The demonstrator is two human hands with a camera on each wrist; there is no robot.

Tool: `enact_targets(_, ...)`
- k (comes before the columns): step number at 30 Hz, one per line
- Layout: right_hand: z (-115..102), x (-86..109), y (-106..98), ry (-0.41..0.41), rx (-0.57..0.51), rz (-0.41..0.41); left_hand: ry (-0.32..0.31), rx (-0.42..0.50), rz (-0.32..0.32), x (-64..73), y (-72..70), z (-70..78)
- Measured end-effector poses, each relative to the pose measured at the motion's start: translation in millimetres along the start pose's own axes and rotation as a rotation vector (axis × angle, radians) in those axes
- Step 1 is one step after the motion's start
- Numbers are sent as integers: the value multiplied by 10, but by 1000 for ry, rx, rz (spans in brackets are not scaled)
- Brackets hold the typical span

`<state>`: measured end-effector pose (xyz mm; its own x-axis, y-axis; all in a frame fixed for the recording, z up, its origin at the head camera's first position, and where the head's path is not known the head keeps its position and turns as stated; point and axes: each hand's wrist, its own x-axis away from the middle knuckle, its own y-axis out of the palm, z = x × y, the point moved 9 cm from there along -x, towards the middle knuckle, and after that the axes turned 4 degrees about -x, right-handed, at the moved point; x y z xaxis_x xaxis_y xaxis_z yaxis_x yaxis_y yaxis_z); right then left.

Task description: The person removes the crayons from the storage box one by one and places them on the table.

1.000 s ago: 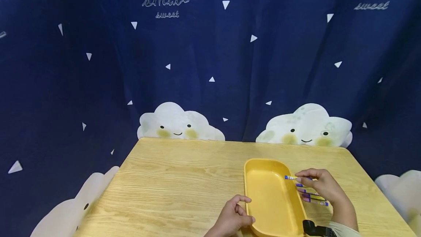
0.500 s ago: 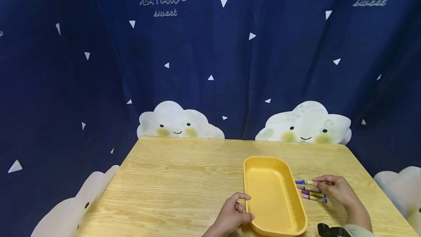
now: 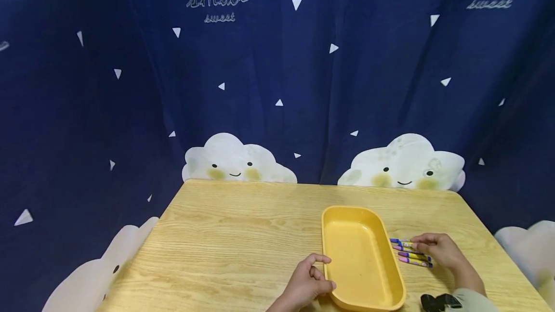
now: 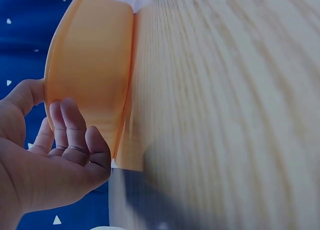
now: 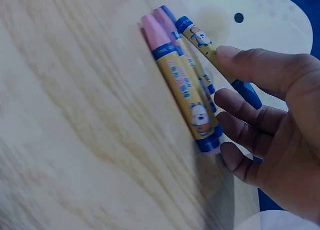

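My left hand [image 3: 305,280] grips the near left side of a yellow plastic tray [image 3: 356,259]. In the left wrist view, the curled fingers lie along the outside of the tray wall [image 4: 95,54]. To the right of the tray, my right hand [image 3: 442,250] pinches a blue crayon [image 5: 201,38] in a yellow wrapper with a cartoon animal on it. Beside that crayon, several more lie side by side on the table, among them a pink crayon [image 5: 175,82]. The head view also shows a purple-tipped crayon [image 3: 405,255] in this row.
The light wooden table [image 3: 243,235] extends left of the tray and behind it. A dark blue curtain [image 3: 260,61] with clouds and triangles hangs past the table's far edge. A black wrist camera [image 3: 438,301] sits on the right sleeve.
My right hand has moved from the tray's right rim, right and slightly nearer, bringing its crayon down to the row beside the tray. The left hand stays on the tray.
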<state>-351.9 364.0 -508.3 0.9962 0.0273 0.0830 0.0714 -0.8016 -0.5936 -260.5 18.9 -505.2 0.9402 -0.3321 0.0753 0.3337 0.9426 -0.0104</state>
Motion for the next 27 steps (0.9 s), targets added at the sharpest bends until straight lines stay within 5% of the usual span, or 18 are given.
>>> enact_targets(10,48,-25,-4,-7,103,29,1,14,-19,8,48,11)
enact_targets(18,32,47,-35,25,34,36,2,3,-21,13,46,9)
enact_targets(27,-472,389,-39,-172,176,143,61,-140,-46,110,-117,67)
